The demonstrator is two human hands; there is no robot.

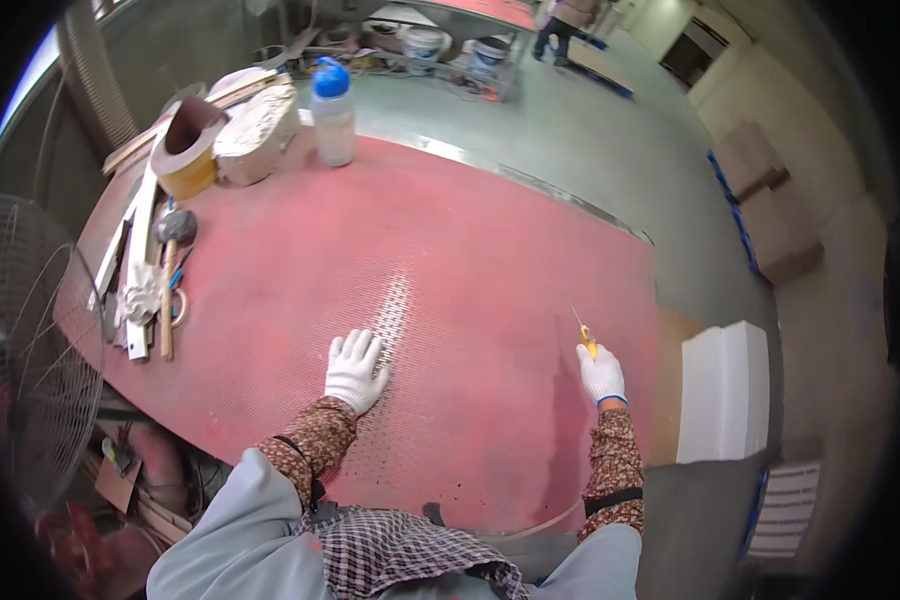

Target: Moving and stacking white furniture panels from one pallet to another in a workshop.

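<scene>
Knife (589,343) is gripped in my right hand (602,375) over the right side of the table (490,250), on which my left hand (355,372) lies palm-down, fingers slightly spread, with the mallet (169,297) farther left and the bottle (335,125) near the far edge.

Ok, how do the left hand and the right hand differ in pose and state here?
The left hand lies palm down on the red table, nothing seen in it, while the right hand is closed around a yellow-handled tool with a thin tip. The left hand is beside a silvery patch; the right hand is near the table's right edge. Both wear white gloves.
</scene>
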